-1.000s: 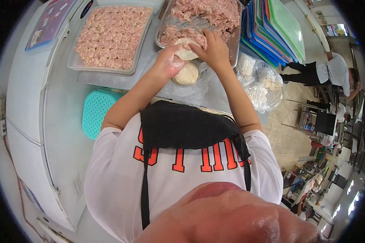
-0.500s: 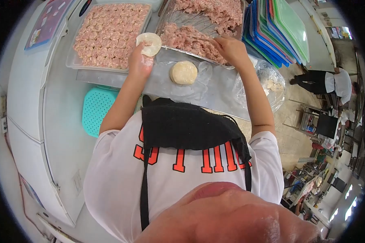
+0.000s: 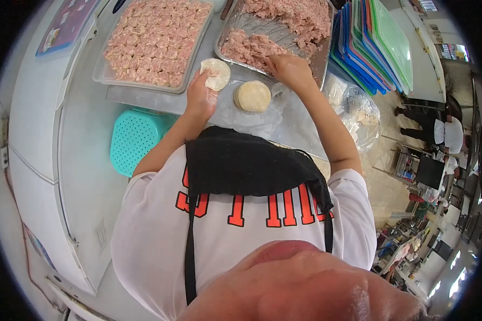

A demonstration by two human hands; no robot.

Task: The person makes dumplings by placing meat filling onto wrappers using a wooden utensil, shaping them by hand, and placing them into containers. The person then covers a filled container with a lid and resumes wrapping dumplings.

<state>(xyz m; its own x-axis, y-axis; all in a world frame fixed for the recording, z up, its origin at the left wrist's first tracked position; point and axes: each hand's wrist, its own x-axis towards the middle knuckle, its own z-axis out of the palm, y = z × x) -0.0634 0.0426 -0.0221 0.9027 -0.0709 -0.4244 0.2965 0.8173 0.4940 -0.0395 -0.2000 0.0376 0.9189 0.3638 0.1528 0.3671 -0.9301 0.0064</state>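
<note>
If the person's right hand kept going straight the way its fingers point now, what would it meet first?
Most likely the near mound of ground meat in the metal tray; the right hand's fingertips look already at its edge, though exact depth is unclear.

We see meat tray point(image 3: 326, 63) at top centre, dumpling container point(image 3: 99, 76) upper left, wrapper stack point(image 3: 252, 96) on table point(image 3: 160, 100) between and below them.
</note>
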